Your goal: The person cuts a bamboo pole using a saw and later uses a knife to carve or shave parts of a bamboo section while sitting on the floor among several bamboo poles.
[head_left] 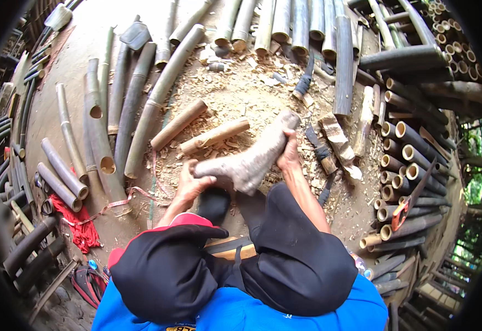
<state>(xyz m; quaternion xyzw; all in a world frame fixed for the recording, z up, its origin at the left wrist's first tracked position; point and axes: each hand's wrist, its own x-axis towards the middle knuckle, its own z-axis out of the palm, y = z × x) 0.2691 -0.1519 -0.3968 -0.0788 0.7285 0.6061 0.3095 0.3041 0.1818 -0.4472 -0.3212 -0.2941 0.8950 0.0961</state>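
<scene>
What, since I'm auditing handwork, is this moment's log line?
mottled grey bent wooden piece: held | left hand: left end | right hand: upper end | nearby: pale wood chips

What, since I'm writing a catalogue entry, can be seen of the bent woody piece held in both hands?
The bent woody piece looks like a root or stem base, mottled pale grey-brown and rough. It forms a boot-like angle: a thick arm slants up rightward to a blunt end, a slimmer one runs left, and a lump bulges at the bend. The left hand grips the slim end, the right hand the thick arm. It is held in front of the black trousers; finer surface marks are unclear.
</scene>
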